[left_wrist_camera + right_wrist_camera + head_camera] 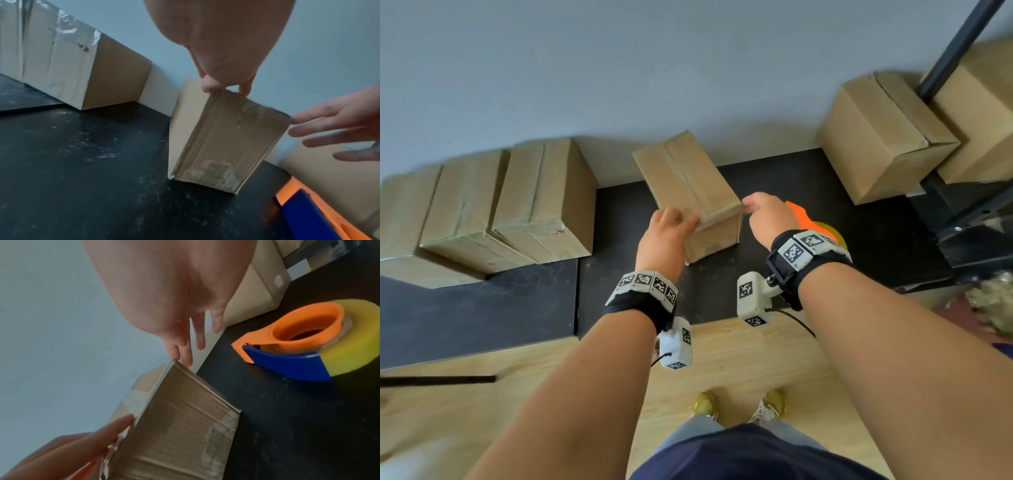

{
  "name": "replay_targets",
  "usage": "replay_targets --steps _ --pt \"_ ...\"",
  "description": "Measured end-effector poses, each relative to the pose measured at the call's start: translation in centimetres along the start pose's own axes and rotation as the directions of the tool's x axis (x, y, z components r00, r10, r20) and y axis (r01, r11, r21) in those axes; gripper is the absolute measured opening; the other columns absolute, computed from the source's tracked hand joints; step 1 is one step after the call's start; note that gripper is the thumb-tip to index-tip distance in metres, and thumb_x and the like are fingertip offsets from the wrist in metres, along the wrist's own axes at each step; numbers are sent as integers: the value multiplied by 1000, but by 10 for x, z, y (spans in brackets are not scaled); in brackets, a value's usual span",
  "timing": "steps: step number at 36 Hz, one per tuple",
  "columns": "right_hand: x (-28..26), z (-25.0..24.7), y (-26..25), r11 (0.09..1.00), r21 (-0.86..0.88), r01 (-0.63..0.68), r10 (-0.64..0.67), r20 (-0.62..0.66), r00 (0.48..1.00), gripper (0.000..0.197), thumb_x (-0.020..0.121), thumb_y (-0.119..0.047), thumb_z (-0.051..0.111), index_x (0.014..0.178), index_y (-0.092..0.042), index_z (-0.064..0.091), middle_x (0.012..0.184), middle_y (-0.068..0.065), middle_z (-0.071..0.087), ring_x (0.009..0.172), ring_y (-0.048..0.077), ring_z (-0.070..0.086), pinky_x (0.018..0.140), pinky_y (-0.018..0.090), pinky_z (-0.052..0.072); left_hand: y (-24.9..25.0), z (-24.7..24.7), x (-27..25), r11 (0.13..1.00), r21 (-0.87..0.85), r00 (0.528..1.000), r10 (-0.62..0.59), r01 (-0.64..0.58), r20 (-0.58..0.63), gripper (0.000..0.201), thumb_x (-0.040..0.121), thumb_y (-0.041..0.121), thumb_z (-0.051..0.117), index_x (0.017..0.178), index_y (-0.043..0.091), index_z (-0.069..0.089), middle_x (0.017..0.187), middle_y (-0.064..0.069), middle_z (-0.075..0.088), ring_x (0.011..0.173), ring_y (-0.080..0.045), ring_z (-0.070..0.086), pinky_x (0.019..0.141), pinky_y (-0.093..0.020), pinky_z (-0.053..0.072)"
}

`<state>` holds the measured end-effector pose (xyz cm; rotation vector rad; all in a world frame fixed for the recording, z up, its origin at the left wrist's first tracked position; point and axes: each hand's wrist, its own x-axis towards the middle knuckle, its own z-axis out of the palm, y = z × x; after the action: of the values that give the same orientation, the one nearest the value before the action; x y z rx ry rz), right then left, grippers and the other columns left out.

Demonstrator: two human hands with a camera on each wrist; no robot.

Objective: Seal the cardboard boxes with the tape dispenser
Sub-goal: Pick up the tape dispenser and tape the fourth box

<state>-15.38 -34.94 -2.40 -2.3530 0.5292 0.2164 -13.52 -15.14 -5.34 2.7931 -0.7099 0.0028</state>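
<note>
Cardboard boxes stand on the dark surface (825, 240). The larger ones come first: a row of them (544, 202) well off beyond the left hand, glossy tape already across their tops, and two more (883, 137) far past the right hand. Between the hands sits the small box (688, 178), a strip of clear tape along its top seam and down the near end.

Left hand (667, 233) takes the near left top corner, fingertips (207, 86) curled over the edge and pinching it. Right hand (767, 216) lies flat and spread, its fingers (185, 356) straight and just touching the near right top corner; it holds nothing.

Judging by how little grip is being used, this box is probably light and may be empty, so it will slide easily on the smooth surface. Its walls are thin card: stiff at corners and edges, likely to cave at mid-panel. Corners and top edges are the places to hold; the taped band looks slick.

Tape dispenser (298, 344), orange and blue with a yellowish roll, rests on the surface just beside the right hand, on its outer side. It looks rigid and is best held through the orange loop.
</note>
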Motion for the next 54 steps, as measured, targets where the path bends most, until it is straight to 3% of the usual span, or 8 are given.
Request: replay_targets --steps 4,8,11,17,25,33,46,54 --pt "-3 14 -5 1000 13 8 -7 -33 999 37 94 -7 41 121 -18 63 118 5 67 112 27 60 96 41 48 -15 5 -5 980 -147 976 -157 136 -149 57 80 -8 51 130 19 54 131 -6 43 123 -23 37 88 -35 47" --pt "-6 16 -9 999 -36 11 -12 -32 999 36 98 -6 42 124 -16 65 129 7 63 117 28 58 99 38 47 -26 4 -11 953 -202 954 -257 225 -152 44 88 -2 45 128 16 55 109 -4 52 99 -23 51 77 -31 45" --pt "-7 17 -6 999 5 34 -33 -102 994 38 98 -3 40 127 -15 61 129 7 62 116 27 58 94 35 47 -32 3 -12 951 -218 957 -254 221 -139 42 90 0 45 125 19 57 98 -3 57 87 -23 56 72 -33 48" --pt "-7 22 -8 987 -47 153 -158 -137 978 38 97 -4 41 119 -21 67 115 5 68 104 25 62 83 32 47 -38 -3 -14 961 -203 970 -215 190 -111 42 96 6 44 133 22 55 105 -6 64 94 -25 59 82 -35 49" --pt "-11 29 -1 953 -159 256 -280 -153 948 40 95 -2 45 121 -20 70 119 5 70 109 26 64 93 38 52 -41 -11 -7 961 -65 960 -261 268 98 50 99 14 40 145 36 37 88 -5 62 79 -22 59 73 -34 52" --pt "-11 33 6 928 -223 297 -331 -133 934 33 94 -6 50 117 -22 67 101 5 72 94 26 66 83 41 55 -38 -16 -2 968 -12 956 -247 252 156 50 99 11 39 145 32 37 104 -6 67 90 -24 63 84 -38 53" --pt "-8 44 12 912 -213 351 -389 -175 904 21 93 -2 53 107 -9 66 101 8 68 92 26 63 82 41 53 -38 0 3 928 -72 926 -356 366 126 49 101 14 36 144 38 38 97 -9 64 82 -25 61 77 -33 51" --pt "-7 47 7 942 -156 298 -328 -226 917 19 92 -4 56 107 -10 66 98 8 68 91 26 63 80 38 53 -34 9 -5 902 -270 933 -358 337 -32 45 97 12 40 135 32 53 79 -5 66 62 -19 56 63 -29 49"
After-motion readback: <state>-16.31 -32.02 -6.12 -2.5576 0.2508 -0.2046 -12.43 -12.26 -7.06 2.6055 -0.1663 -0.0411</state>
